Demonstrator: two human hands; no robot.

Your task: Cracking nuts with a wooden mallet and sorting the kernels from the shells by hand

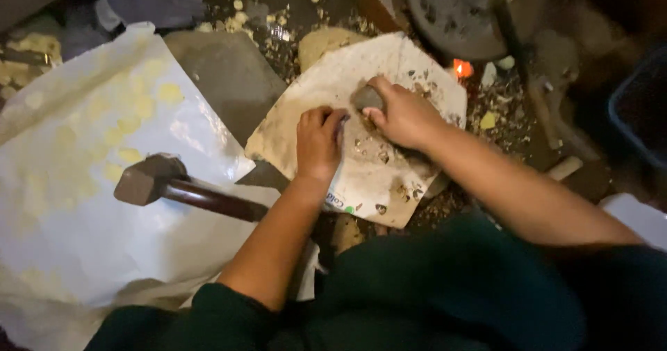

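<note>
A small dark grey stone (368, 98) sits near the middle of a worn, dirty sheet (333, 80) spread over a flat slab; the right hand (405, 115) wraps its fingers over the stone's far side and grips it, thumb low, apparently to press it down against the sheet; the left hand (318, 141) lies just beside it, fingers curled into a loose fist with the knuckles on the sheet, touching or nearly touching the stone, seemingly to steady the sheet; whether it pinches anything small cannot be told. Dark shell-like fragments (381, 155) are scattered on the sheet below the hands, so the sheet seems to serve as a catching surface. To the left, a hammer (149, 179) with a blocky metal head and dark handle rests on a large white plastic sheet (83, 240), set aside within reach; pale yellow pieces (128, 124) are laid out on that plastic, kept apart from the debris. A small glowing ember (463, 68) shows beyond the right hand on the littered floor (500, 115).
</note>
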